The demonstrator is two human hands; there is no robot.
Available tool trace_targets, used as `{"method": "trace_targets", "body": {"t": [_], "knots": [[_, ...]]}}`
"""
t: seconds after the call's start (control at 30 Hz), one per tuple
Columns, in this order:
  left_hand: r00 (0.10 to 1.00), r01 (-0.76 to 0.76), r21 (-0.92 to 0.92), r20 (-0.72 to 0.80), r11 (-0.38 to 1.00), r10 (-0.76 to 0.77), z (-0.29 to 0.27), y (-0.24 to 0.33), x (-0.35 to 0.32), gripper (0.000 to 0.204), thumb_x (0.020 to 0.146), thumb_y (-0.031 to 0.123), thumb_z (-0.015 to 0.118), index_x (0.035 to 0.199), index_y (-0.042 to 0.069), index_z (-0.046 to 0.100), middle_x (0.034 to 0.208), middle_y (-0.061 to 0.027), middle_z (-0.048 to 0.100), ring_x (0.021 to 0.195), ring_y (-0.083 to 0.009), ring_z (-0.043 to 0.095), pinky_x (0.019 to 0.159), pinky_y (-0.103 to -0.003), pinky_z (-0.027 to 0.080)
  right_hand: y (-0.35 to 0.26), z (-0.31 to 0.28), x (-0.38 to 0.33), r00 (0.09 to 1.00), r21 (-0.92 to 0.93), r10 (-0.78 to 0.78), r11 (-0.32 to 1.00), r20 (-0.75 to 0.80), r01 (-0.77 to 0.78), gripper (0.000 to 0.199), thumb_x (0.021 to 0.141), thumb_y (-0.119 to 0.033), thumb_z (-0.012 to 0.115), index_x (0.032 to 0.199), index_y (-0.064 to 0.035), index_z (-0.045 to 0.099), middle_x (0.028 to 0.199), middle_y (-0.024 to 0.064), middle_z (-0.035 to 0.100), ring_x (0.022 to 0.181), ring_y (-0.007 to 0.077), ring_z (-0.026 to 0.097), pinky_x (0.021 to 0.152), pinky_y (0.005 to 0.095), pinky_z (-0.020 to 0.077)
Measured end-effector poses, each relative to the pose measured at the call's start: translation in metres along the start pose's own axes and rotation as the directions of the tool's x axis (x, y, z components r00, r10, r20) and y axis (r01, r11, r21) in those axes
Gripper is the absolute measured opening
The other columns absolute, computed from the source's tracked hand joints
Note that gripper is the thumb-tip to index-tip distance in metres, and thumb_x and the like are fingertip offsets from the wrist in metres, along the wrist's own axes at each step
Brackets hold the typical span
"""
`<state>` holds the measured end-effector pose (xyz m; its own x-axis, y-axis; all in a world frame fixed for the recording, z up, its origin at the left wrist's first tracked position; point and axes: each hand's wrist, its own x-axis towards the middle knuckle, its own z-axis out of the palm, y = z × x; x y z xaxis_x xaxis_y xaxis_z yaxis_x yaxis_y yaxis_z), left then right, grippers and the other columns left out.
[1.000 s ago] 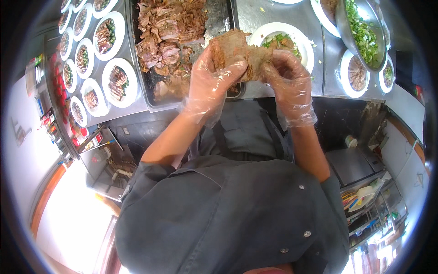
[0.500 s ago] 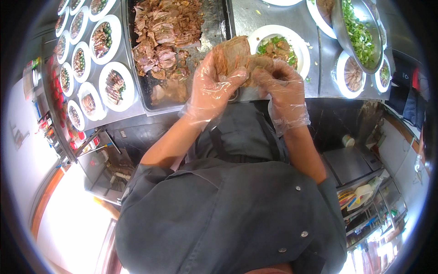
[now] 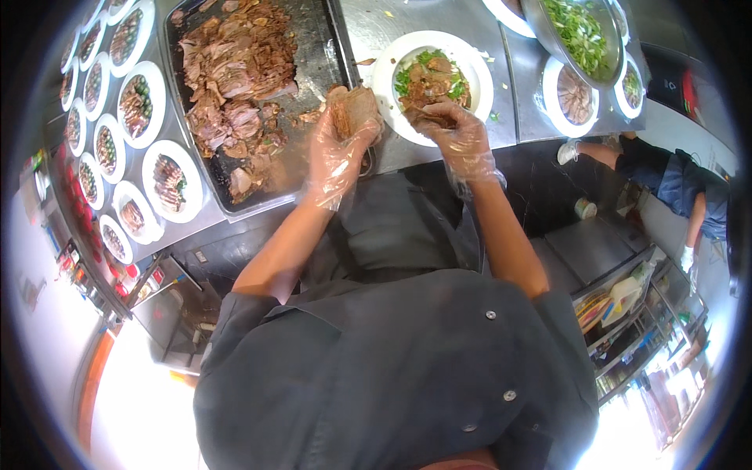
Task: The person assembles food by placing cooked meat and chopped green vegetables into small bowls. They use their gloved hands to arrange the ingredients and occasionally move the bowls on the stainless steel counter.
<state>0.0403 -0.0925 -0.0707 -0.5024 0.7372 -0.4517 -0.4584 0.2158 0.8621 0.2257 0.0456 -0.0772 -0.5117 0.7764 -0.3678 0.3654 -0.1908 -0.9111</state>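
My left hand [image 3: 335,160], in a clear plastic glove, is closed around a stack of sliced cooked meat [image 3: 360,108] beside the tray's near right side. My gloved right hand [image 3: 468,145] pinches a thin slice of meat [image 3: 429,119] over the near rim of a white plate [image 3: 384,88]. On that plate, several meat slices [image 3: 429,78] lie over chopped greens. To the left, a dark metal tray [image 3: 317,35] carries a large heap of sliced meat [image 3: 235,74], with smaller pieces toward its near end.
Rows of white plates [image 3: 149,184] with sliced meat stand at the left. A metal bowl of chopped greens [image 3: 578,35] sits at the far right, partly over other plates [image 3: 570,94]. Another person [image 3: 666,168] in dark clothes is beyond the counter's right end.
My hands have moved apart, the left keeping the stack and the right carrying a slice to the plate. The view has shifted, and another person now shows at the right.
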Motion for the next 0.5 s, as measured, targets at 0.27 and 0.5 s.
{"method": "trace_targets", "body": {"t": [0.27, 0.5], "knots": [[0.967, 0.210, -0.001, 0.150, 0.978, -0.208, 0.019, -0.025, 0.028, 0.044, 0.102, 0.010, 0.078, 0.141, -0.004, 0.062, 0.123, -0.0116, 0.076, 0.111, -0.0194, 0.073, 0.098, -0.033, 0.060, 0.046, -0.023, 0.013, 0.953, -0.742, -0.297, 0.653, -0.066, 0.152, 0.024, 0.091, -0.024, 0.084, 0.110, -0.0110, 0.077, 0.106, 0.0162, 0.079, 0.097, 0.0390, 0.077, 0.085, 0.0491, 0.0611], [0.924, 0.360, -0.028, 0.152, 0.932, -0.352, 0.032, -0.063, 0.032, 0.050, 0.098, 0.007, 0.078, 0.144, -0.002, 0.061, 0.126, -0.0118, 0.074, 0.110, -0.0211, 0.072, 0.097, -0.035, 0.058, 0.055, -0.036, 0.022, 0.916, -0.728, -0.400, 0.618, 0.033, 0.297, 0.031, 0.091, -0.018, 0.082, 0.120, -0.0128, 0.075, 0.114, 0.0145, 0.075, 0.104, 0.0374, 0.075, 0.089, 0.0482, 0.0612]]}}
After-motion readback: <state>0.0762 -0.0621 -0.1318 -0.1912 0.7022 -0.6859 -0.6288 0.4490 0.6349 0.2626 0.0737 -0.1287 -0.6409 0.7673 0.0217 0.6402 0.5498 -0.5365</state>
